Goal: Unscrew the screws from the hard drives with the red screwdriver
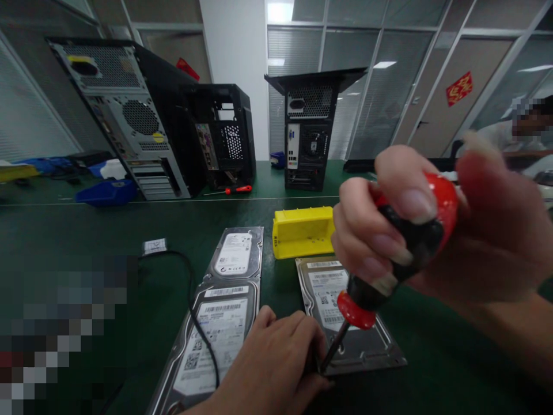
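My right hand (401,225) is wrapped round the red and black handle of a screwdriver (356,308), its shaft tilted down to the left. The screwdriver's tip reaches the fingers of my left hand (280,354), which are curled together low in the middle; what they grip is mostly hidden. Just behind the tip lies a hard drive (326,294), label up, partly covered by my right hand and the screwdriver. On the left, another hard drive (220,334) lies partly behind my left forearm, with a further hard drive (235,253) touching its far end.
A black cable (190,282) crosses the near left drive. Behind the drives is a yellow bin (302,230). Computer cases (168,115) stand at the back, with a red-handled screwdriver (237,189) beside them. A blue bin (106,192) is at left; a person (496,135) sits at far right.
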The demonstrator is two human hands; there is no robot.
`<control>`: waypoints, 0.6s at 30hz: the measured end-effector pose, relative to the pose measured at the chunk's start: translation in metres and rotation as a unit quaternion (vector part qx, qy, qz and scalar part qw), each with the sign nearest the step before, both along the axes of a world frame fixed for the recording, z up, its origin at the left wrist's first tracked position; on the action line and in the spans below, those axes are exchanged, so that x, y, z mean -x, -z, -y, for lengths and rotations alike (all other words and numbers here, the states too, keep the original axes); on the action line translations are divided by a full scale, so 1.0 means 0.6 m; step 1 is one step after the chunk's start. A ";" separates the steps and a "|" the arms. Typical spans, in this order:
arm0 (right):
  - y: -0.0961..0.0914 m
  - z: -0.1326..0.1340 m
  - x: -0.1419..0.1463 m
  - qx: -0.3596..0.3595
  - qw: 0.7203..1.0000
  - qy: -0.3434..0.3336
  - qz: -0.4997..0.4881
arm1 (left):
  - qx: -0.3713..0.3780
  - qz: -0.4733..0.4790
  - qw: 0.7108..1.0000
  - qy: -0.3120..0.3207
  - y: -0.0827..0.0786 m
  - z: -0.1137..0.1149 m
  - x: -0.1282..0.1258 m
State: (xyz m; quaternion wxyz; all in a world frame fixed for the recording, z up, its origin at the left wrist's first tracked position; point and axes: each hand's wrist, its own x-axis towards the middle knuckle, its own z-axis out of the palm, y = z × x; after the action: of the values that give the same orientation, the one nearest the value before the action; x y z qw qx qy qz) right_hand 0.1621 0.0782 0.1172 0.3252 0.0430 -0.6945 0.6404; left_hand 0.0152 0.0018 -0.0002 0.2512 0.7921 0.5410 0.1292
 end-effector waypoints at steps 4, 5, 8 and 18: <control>0.008 -0.015 0.000 0.017 1.000 -0.022 -0.004 | 0.008 0.000 1.000 0.002 -0.002 0.000 -0.001; 0.012 -0.020 0.001 0.022 0.999 -0.038 -0.011 | 0.006 0.001 1.000 0.000 -0.003 0.000 -0.001; 0.021 -0.031 0.004 0.043 0.997 -0.064 -0.025 | 0.001 -0.003 1.000 -0.003 -0.005 -0.001 -0.003; 0.020 -0.032 0.007 0.027 0.995 -0.084 -0.037 | -0.005 -0.019 1.000 0.000 -0.007 0.003 -0.005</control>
State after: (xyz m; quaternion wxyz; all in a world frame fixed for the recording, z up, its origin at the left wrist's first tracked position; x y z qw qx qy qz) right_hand 0.1581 0.0977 0.1053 0.2972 0.1161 -0.6579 0.6822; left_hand 0.0180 0.0003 0.0043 0.2367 0.7956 0.5454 0.1165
